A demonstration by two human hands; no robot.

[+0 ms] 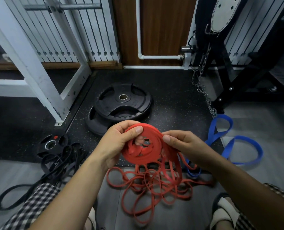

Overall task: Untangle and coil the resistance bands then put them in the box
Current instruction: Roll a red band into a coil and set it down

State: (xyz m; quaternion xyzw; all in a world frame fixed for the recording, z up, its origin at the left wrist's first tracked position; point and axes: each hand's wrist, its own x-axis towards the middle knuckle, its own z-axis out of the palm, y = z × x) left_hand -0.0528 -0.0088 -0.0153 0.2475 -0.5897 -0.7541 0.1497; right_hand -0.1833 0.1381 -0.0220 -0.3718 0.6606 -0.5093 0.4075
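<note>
Now the left hand (116, 143) and the right hand (186, 146) hold a partly wound red band coil (146, 155) up between them. The left hand grips the coil from its left side, thumb pressed flat on the top rim and fingers curled underneath, with fingertips showing through the hole in the middle. The right hand pinches the coil's right edge between thumb and curled fingers, where several red strands leave the winding. Those strands hang down from under the right hand to a loose red tangle (147, 185) of loops, which lies on the floor directly below both hands, between the person's knees. A blue band (222, 116) lies in open loops on the floor to the right of the right hand, with one end passing beneath that wrist. Left of and below the left hand, black bands (55, 163) lie in a heap partly over a small weight plate (41, 149). Beyond the hands, two large black weight plates (134, 103) are stacked on the speckled mat (171, 97), and a metal chain (200, 87) hangs beyond the right hand.
</note>
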